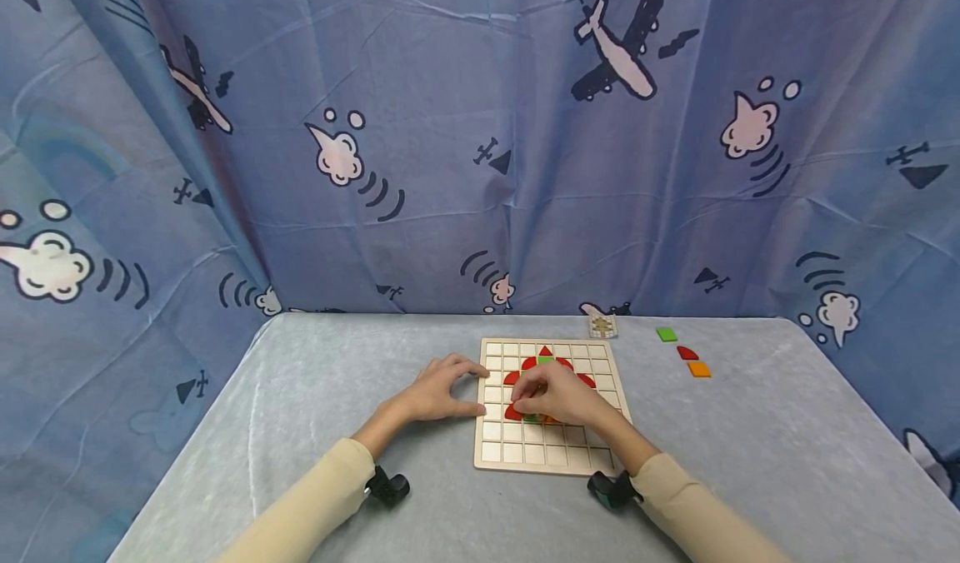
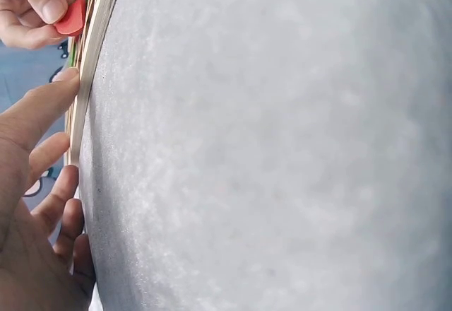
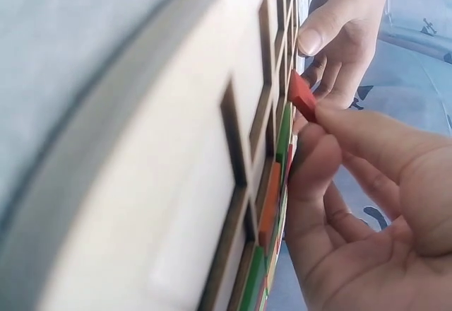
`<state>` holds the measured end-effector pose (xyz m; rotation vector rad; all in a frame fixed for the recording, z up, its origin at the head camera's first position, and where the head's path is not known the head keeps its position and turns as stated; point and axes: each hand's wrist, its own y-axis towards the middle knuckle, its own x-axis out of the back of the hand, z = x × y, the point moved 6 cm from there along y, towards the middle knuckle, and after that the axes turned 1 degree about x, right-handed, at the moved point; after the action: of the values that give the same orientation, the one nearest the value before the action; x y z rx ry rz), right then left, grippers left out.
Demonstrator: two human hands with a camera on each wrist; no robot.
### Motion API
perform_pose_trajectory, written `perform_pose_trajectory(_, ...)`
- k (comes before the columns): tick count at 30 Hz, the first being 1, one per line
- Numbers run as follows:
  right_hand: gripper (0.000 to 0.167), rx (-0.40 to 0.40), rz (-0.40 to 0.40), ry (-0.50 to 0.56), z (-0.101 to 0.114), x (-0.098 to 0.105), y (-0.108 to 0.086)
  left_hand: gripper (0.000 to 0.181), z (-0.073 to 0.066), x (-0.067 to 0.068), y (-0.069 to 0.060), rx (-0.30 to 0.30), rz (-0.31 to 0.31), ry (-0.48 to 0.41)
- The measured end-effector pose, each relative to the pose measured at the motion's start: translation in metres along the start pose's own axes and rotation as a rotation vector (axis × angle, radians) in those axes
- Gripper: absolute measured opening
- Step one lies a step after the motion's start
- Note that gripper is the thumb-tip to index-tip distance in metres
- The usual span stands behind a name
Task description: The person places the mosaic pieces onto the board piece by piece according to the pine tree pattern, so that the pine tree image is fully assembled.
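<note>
A square wooden grid board lies on the table, partly filled with red, green and orange pieces. My right hand is over its middle and pinches a red piece with a rounded side between thumb and finger, at a cell near the left side. Close by in the right wrist view sit a green piece and an orange piece in their cells. Thumb and fingertips of my left hand touch the board's left edge, spread apart. The right hand covers the board's centre in the head view.
Right of the board lie a green square, a red rounded piece and an orange square. A small patterned card is by the board's far edge. A blue printed curtain hangs behind the grey-covered table.
</note>
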<state>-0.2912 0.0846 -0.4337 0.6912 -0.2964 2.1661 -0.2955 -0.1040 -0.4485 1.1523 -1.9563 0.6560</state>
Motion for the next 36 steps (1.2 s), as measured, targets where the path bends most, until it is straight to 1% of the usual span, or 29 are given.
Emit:
perform_pose_trajectory(2, 0.003, 0.008, -0.006, -0.023, -0.0007, 0.0007, 0.0003, 0.057, 0.0003, -0.0001, 0.0002, 0.0, 0.0, 0.001)
perform_pose_trajectory(12, 0.005, 0.021, 0.004, -0.052, -0.0022, 0.0005, 0.0015, 0.056, 0.001, -0.0007, 0.0008, -0.005, -0.001, 0.006)
perform_pose_trajectory(18, 0.006, 0.016, 0.012, -0.06, -0.0025, 0.0002, 0.0025, 0.056, 0.0011, -0.0008, 0.0011, -0.004, 0.002, 0.006)
perform_pose_trajectory(36, 0.003, -0.001, 0.037, -0.095, 0.0033, -0.0004, 0.0025, 0.056, 0.0031, -0.0015, 0.0018, 0.002, 0.009, 0.011)
